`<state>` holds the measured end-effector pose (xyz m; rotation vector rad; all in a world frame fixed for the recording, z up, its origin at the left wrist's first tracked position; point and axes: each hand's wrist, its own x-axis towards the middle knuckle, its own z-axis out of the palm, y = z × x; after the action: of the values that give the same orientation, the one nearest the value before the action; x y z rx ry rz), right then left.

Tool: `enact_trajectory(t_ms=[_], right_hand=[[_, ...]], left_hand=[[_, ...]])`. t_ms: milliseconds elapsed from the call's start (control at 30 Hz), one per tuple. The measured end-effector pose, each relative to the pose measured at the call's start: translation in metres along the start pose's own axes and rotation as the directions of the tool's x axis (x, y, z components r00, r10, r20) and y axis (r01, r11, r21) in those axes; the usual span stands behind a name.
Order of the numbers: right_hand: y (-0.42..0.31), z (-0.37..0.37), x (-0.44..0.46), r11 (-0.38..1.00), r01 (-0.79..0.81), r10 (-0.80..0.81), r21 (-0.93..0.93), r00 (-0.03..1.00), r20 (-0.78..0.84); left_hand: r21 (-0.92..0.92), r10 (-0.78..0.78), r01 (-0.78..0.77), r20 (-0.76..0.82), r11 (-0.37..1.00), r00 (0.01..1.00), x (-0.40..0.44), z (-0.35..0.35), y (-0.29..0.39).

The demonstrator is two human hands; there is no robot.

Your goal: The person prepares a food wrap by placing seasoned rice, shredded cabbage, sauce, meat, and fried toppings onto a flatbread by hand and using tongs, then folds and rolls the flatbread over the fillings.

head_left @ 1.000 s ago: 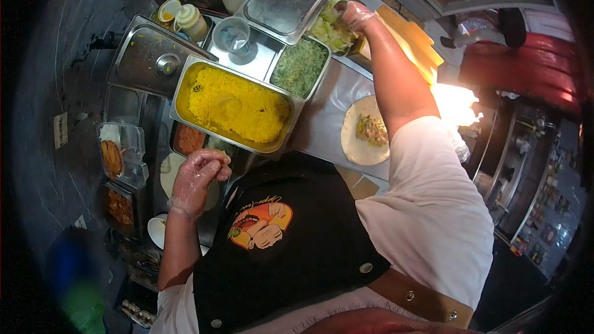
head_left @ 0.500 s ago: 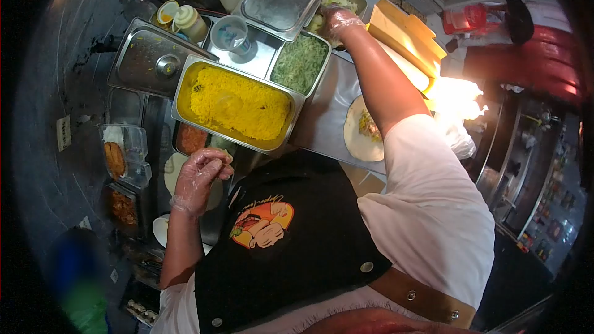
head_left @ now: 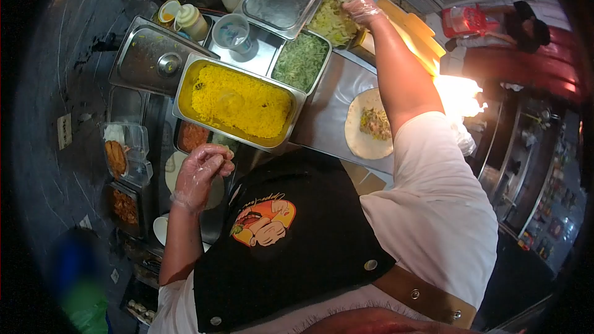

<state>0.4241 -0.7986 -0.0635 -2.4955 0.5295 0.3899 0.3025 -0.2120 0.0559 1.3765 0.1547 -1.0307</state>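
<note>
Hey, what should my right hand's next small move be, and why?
Probably bring a pinch of lettuce over to the flatbread. Your gloved right hand is at the lettuce, and the flatbread lies open with chopped filling on it. Whether you already hold any lettuce is unclear.

I see filling (head_left: pixel 375 124) on the flatbread (head_left: pixel 364 148), right of the rice pan (head_left: pixel 270 143); a cup (head_left: pixel 231 34) stands behind that pan, lettuce (head_left: pixel 331 21) farther right.

Bright white glare (head_left: pixel 459 96), right of centre
</note>
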Motion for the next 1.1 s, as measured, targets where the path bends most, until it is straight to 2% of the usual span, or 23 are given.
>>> enact_trajectory(t_ms=[100,200,300,333,567,667,767,800,900,1033,1100], right_hand=[[0.003,-0.001,0.002,0.994,0.017,-0.022,0.104,0.999,0.050],[-0.005,0.018,-0.006,0.959,0.167,-0.166,-0.230,0.986,0.023],[-0.014,0.034,0.002,0.863,0.148,-0.046,-0.483,0.975,0.215],[-0.029,0.037,-0.013,0.931,0.089,-0.029,-0.355,0.985,0.172],[-0.030,0.056,-0.013,0.851,0.250,-0.170,-0.462,0.963,0.209],[-0.009,0.056,0.005,0.887,0.278,-0.202,-0.370,0.952,0.231],[0.035,0.065,0.031,0.975,0.122,-0.103,-0.186,0.989,0.108],[0.033,0.059,0.030,0.938,0.144,-0.123,-0.314,0.989,0.087],[0.012,0.025,0.009,0.959,0.085,-0.072,-0.269,0.996,0.060],[0.010,0.002,0.006,0.989,0.099,-0.101,-0.113,0.995,-0.020],[0.012,0.001,0.004,0.999,0.042,-0.042,0.008,0.997,-0.071]], left_hand=[[-0.013,0.006,-0.006,0.017,1.000,1.000,0.002,0.000,0.000],[-0.022,-0.002,0.003,0.006,1.000,1.000,0.002,0.001,0.001],[-0.033,-0.009,0.009,-0.003,0.999,1.000,0.002,0.000,-0.001],[-0.033,-0.012,0.012,-0.005,0.999,1.000,0.002,-0.001,-0.002],[-0.045,-0.010,0.009,-0.018,0.999,1.000,0.000,0.001,-0.004],[-0.030,-0.024,0.023,-0.044,0.999,0.999,-0.003,0.001,-0.005],[-0.036,-0.021,0.020,-0.026,0.999,0.999,-0.002,-0.001,-0.006],[-0.048,-0.023,0.021,-0.026,0.999,0.999,-0.002,0.000,-0.005],[-0.069,-0.021,0.020,-0.018,0.997,1.000,-0.001,0.003,-0.002],[-0.058,-0.013,0.013,0.006,0.998,1.000,0.002,0.008,0.000],[-0.050,-0.012,0.013,0.021,0.999,1.000,0.005,0.010,0.001]])
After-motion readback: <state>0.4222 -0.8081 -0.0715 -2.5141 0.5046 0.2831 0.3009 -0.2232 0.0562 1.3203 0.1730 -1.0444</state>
